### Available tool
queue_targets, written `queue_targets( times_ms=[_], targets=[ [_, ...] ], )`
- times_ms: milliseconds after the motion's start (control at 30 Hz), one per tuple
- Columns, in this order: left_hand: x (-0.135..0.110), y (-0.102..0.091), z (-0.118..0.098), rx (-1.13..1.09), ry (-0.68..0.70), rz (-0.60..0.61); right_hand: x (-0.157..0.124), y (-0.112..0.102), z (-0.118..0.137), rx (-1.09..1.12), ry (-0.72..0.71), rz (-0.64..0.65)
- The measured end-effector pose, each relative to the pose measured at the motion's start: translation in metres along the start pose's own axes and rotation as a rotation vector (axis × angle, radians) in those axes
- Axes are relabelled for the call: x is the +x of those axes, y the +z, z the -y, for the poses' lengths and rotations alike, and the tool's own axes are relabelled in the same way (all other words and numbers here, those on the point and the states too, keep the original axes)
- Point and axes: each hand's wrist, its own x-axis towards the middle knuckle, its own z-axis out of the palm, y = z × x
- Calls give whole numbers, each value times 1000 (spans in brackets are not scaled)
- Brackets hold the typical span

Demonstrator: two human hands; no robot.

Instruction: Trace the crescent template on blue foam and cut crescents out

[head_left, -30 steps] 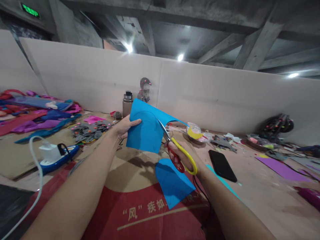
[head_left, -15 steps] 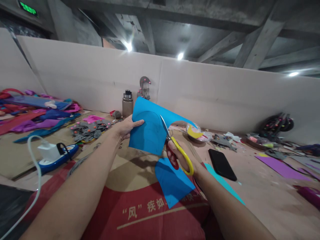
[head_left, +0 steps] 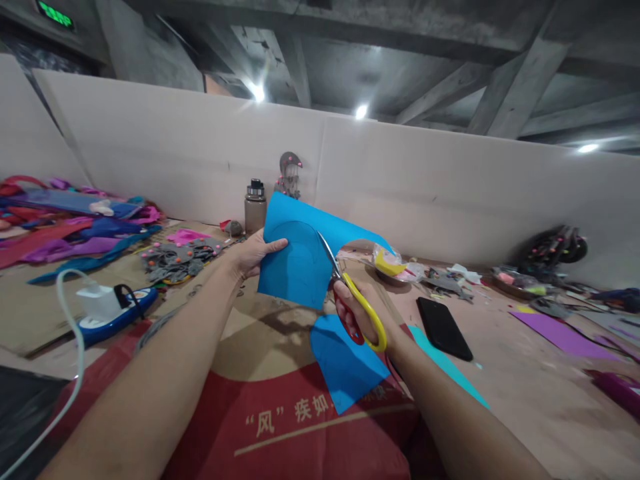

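Note:
A bright blue sheet [head_left: 295, 267], perhaps felt or foam, is held up in front of me with a curved outline drawn on it. My left hand [head_left: 256, 252] pinches its left edge, thumb on the near face. In my right hand [head_left: 359, 308] are scissors [head_left: 367, 310] with one yellow and one red handle. Their blades lie at the sheet's right part, close to the drawn curve, and a cut-away arc shows right of them. Below, a second blue piece [head_left: 345, 373] with a rounded end rests on the red and tan cardboard [head_left: 280, 427].
Right of my right arm lie a black phone [head_left: 443, 328], a teal sheet [head_left: 450, 367] and a purple sheet [head_left: 563, 333]. A bottle [head_left: 255, 210] stands at the white partition [head_left: 425, 180]. At left are a power strip [head_left: 120, 317], grey scraps with pink dots [head_left: 180, 259] and coloured fabric [head_left: 75, 240].
The scissor blades have shifted slightly left along the drawn curve, and the handles have spread a little. My left hand keeps the sheet in nearly the same place.

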Motion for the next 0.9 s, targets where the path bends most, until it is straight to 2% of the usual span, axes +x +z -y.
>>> queue_targets(
  times_ms=[367,700,900],
  targets=[
    [-2,-5,-1,2,37,36,1,1,-7,-5,86,-36],
    [-2,-3,-2,48,66,40,4,3,-14,-19,17,-27],
    [-1,-5,-2,-2,52,46,4,2,-13,-14,-10,-1]
  ],
)
